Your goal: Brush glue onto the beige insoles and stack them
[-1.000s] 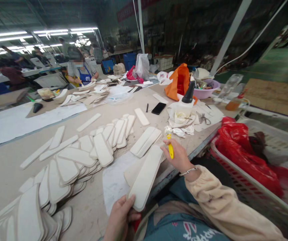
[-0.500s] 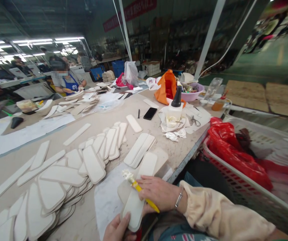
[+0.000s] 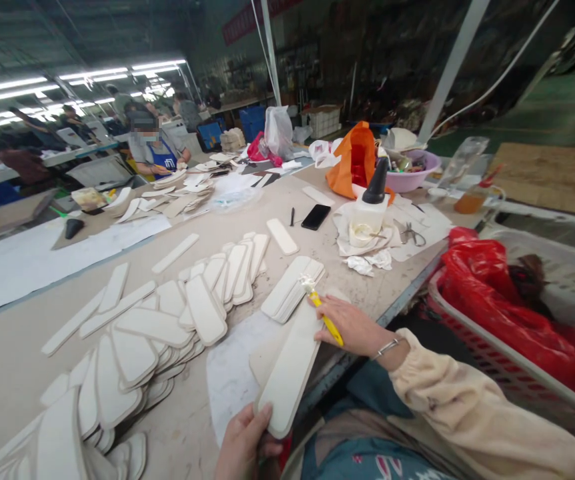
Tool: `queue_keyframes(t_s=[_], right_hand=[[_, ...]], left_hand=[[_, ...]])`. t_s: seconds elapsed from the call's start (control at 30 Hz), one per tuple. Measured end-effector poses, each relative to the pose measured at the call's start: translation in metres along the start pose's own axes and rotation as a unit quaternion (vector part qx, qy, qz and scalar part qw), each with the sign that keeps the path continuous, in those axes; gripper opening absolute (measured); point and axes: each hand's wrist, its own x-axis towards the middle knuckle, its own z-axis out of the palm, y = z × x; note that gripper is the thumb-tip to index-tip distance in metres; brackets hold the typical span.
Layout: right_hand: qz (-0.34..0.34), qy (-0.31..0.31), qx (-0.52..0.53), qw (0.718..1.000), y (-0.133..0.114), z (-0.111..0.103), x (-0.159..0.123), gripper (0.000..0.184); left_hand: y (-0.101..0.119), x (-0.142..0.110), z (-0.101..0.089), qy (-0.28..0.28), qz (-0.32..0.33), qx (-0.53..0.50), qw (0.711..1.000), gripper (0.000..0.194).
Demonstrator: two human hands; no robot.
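My left hand (image 3: 245, 443) grips the near end of a long cream oblong piece (image 3: 290, 370) that slants up over the table edge. My right hand (image 3: 352, 327) is closed round a yellow-handled brush (image 3: 323, 312), its whitish bristles resting at the far end of that piece. Just beyond lies a small stack of similar cream pieces (image 3: 292, 285). A white sheet (image 3: 227, 363) lies under the held piece.
Several overlapping cream pieces (image 3: 167, 320) fan across the table (image 3: 7, 353) to the left. A glue bottle with a black nozzle (image 3: 371, 207), scissors (image 3: 408, 233), a phone (image 3: 316, 217) and an orange bag (image 3: 355, 160) stand further back. A basket with red plastic (image 3: 487, 293) is at right. Another person (image 3: 155, 147) works at the far end.
My right hand drew the brush down to the near end of the piece half a second ago and is now back at its far end. My left hand keeps its hold.
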Motion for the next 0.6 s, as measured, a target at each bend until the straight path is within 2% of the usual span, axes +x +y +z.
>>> queue_keyframes(t_s=[0.13, 0.23, 0.3, 0.37, 0.43, 0.53, 0.6], right_hand=[[0.036, 0.06, -0.015, 0.997, 0.009, -0.001, -0.004, 0.024], [0.063, 0.164, -0.05, 0.983, 0.023, -0.006, -0.011, 0.02], [0.058, 0.239, -0.073, 0.967, 0.033, -0.012, -0.018, 0.02], [0.048, 0.293, -0.099, 0.95, 0.042, -0.018, -0.026, 0.02], [0.052, 0.324, -0.121, 0.937, 0.049, -0.022, -0.034, 0.023], [0.066, 0.328, -0.133, 0.933, 0.056, -0.023, -0.048, 0.024], [0.061, 0.325, -0.133, 0.934, 0.058, -0.022, -0.057, 0.021]], left_hand=[[0.003, -0.004, 0.0, -0.003, 0.012, -0.002, 1.0, 0.045], [0.01, -0.008, -0.003, -0.034, 0.032, 0.013, 0.999, 0.047], [0.025, -0.013, -0.004, -0.054, 0.058, 0.021, 0.997, 0.048], [0.049, -0.02, -0.004, -0.064, 0.09, 0.027, 0.993, 0.045], [0.082, -0.025, -0.004, -0.067, 0.127, 0.035, 0.989, 0.04], [0.141, -0.025, -0.01, -0.05, 0.193, 0.06, 0.978, 0.032], [0.178, -0.017, -0.019, -0.007, 0.244, 0.08, 0.967, 0.032]])
